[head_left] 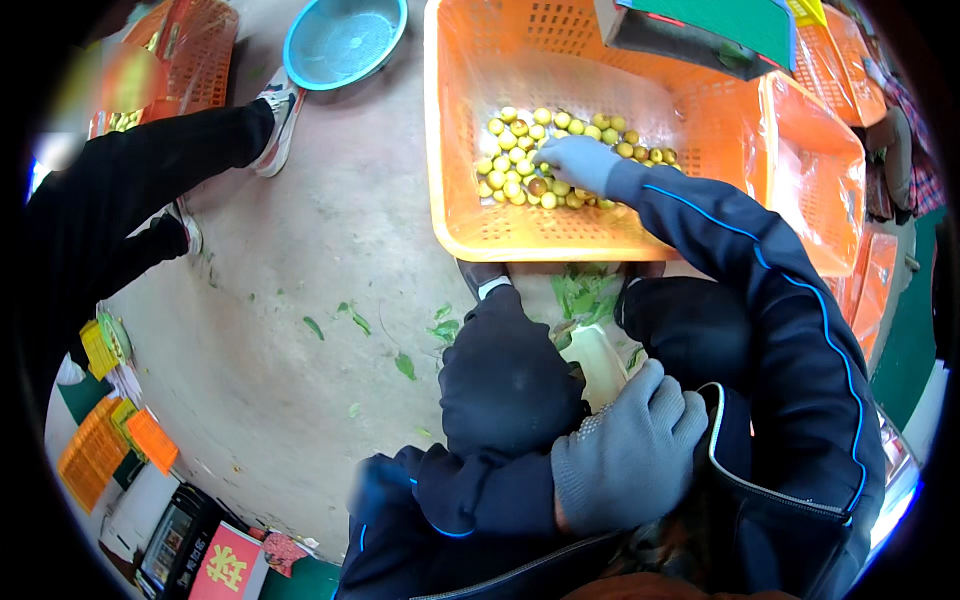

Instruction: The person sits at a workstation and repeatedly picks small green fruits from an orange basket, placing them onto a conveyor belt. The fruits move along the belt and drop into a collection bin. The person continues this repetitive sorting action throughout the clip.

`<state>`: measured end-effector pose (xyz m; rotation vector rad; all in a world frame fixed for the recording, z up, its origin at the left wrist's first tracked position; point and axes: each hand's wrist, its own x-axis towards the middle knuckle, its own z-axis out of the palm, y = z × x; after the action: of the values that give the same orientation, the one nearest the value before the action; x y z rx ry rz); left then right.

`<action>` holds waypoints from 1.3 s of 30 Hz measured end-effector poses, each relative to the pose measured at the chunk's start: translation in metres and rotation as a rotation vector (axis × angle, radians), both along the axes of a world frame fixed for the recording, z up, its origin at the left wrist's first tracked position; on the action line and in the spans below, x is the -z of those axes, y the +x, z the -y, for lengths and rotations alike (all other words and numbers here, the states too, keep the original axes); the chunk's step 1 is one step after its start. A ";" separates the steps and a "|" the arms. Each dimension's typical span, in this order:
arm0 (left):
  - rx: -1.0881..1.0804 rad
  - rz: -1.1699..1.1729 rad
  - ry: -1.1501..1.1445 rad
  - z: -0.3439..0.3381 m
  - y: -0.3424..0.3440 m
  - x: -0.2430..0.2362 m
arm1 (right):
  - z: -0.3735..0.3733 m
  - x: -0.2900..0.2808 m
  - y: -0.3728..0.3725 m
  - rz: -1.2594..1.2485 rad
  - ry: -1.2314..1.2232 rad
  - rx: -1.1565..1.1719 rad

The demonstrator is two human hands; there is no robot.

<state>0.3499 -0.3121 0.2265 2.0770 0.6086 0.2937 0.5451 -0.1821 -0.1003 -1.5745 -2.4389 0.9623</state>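
My right hand (580, 164), in a grey glove, reaches down into a large orange plastic crate (560, 245). Its fingers stretch leftward over many small round yellow-green fruits (512, 170), a few of them brownish, and I see none lifted. Clear plastic film lines the crate around the fruit. Close to my body, above my lap, my left hand (630, 450) is closed, its gloved fingers curled together. Whatever those fingers hold, if anything, is hidden.
A blue basin (340, 45) stands on the floor left of the crate. A green-topped box (705, 30) overhangs the crate's far right. More orange crates (815, 165) adjoin on the right. Another person's leg (185, 150) extends from the left. Green leaves (405, 365) litter the floor.
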 end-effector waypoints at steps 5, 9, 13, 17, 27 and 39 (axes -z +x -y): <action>-0.110 -0.128 -0.005 0.000 -0.008 0.007 | -0.044 0.087 -0.022 0.107 -0.125 0.208; -0.106 -0.193 0.086 -0.006 -0.004 0.008 | -0.038 0.090 -0.028 0.317 0.034 -0.008; -0.109 -0.199 0.098 -0.005 0.001 0.010 | -0.036 0.080 -0.025 0.273 -0.060 -0.008; -0.028 -0.166 0.111 -0.012 0.001 0.009 | -0.030 0.067 -0.023 0.338 -0.084 -0.046; -0.071 -0.151 0.146 -0.012 -0.004 0.009 | -0.026 0.039 -0.029 0.003 -0.435 0.351; 0.079 -0.114 0.224 -0.009 0.000 0.006 | 0.086 -0.058 0.073 -0.905 -1.009 0.689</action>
<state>0.3498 -0.3035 0.2207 2.3396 0.5812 0.2068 0.6177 -0.2679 -0.0419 -1.4151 -0.7081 2.1856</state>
